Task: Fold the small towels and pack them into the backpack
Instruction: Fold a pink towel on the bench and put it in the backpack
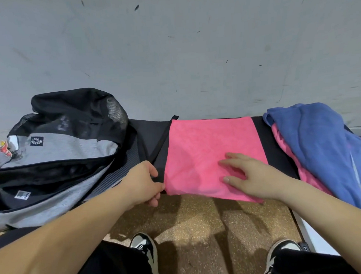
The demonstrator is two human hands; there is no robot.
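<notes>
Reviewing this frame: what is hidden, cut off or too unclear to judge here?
Head view only.
1. Inside the backpack: its open mouth is dark, so packed towels cannot be told.
2. Towels under the blue towel: it covers them, and the right frame edge crops the pile.
3. Near left corner of the pink towel: the left hand gripping it covers it.
4. The backpack's label: text too small.

A plain pink towel [210, 152] lies beside a blue towel [316, 140] and a grey-and-black backpack [55, 158].
</notes>
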